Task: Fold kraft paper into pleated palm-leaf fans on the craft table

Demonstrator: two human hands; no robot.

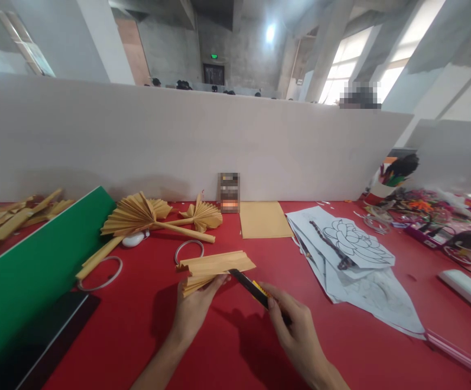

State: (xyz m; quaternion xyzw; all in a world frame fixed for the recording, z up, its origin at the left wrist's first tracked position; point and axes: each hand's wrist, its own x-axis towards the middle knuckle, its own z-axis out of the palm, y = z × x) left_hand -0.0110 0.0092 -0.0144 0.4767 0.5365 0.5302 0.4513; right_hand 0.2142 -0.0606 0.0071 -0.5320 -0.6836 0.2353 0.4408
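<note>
My left hand (198, 307) grips a pleated piece of tan paper (217, 264) from below, holding it above the red table. In my right hand (294, 319) is a utility knife (255, 291) with a black and yellow body. Its dark blade points up and to the left, and the tip meets the lower edge of the folded paper near my left fingertips. Just behind the paper, a thin ring (189, 250) lies on the table. Folded tan paper fans (135, 214) with rolled paper handles rest farther back to the left.
A green board (36, 271) slants along the left, beside a dark flat device (56, 338). A flat tan sheet (265, 219) lies near the white partition (170, 141). Drawing papers (353, 260) spread on the right. Beyond them are a cup of pens (381, 184) and cluttered craft scraps (426, 208).
</note>
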